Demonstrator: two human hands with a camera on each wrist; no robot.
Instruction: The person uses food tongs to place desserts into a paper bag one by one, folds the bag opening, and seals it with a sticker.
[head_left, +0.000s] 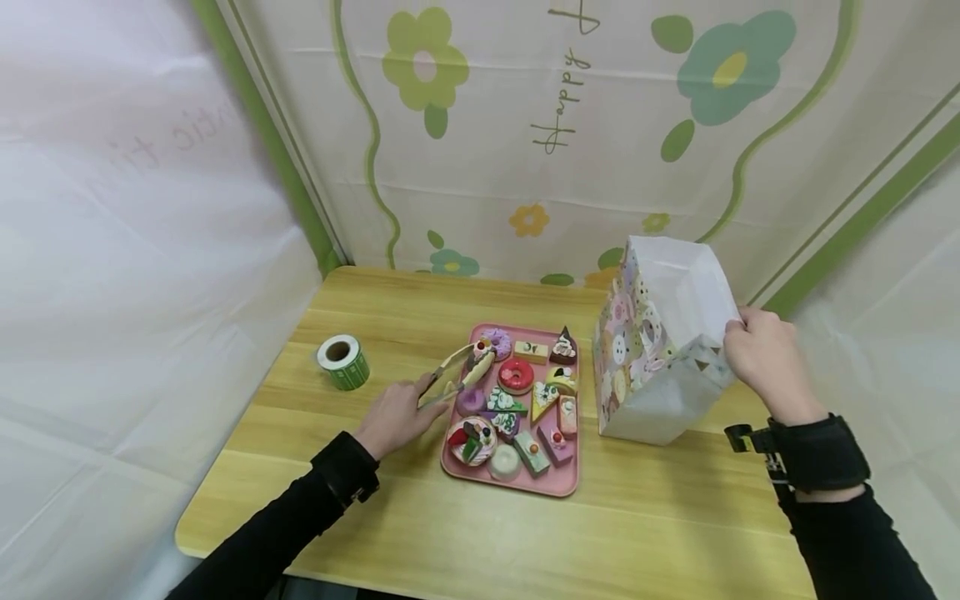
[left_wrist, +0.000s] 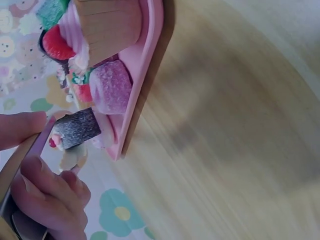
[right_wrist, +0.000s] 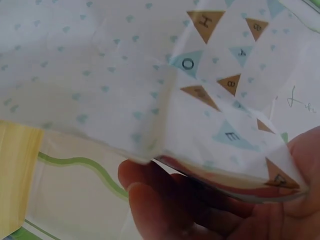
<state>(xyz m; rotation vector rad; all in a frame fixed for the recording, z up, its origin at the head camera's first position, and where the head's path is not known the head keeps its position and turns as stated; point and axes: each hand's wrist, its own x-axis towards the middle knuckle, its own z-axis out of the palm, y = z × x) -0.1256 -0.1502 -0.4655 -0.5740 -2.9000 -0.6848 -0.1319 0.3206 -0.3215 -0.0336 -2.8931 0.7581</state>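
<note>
My left hand point(head_left: 393, 417) holds metal tongs point(head_left: 448, 363) over the upper left of a pink tray point(head_left: 517, 486). Between the tong tips is a small dark toy cake point(left_wrist: 77, 129) topped with cream and a red berry, right above the tray's corner. In the left wrist view, thumb and fingers press the tong arms from both sides. My right hand point(head_left: 768, 358) pinches the top edge of a patterned paper bag point(head_left: 626, 358), which stands right of the tray, its mouth open. Its pennant-printed side point(right_wrist: 100, 65) fills much of the right wrist view.
Several toy sweets lie on the tray, among them a red doughnut point(head_left: 516, 377) and a fruit-topped cupcake point(head_left: 472, 442). A roll of green labels point(head_left: 343, 363) stands at the left of the wooden table point(head_left: 510, 550). Behind hangs a flowered curtain point(head_left: 480, 167).
</note>
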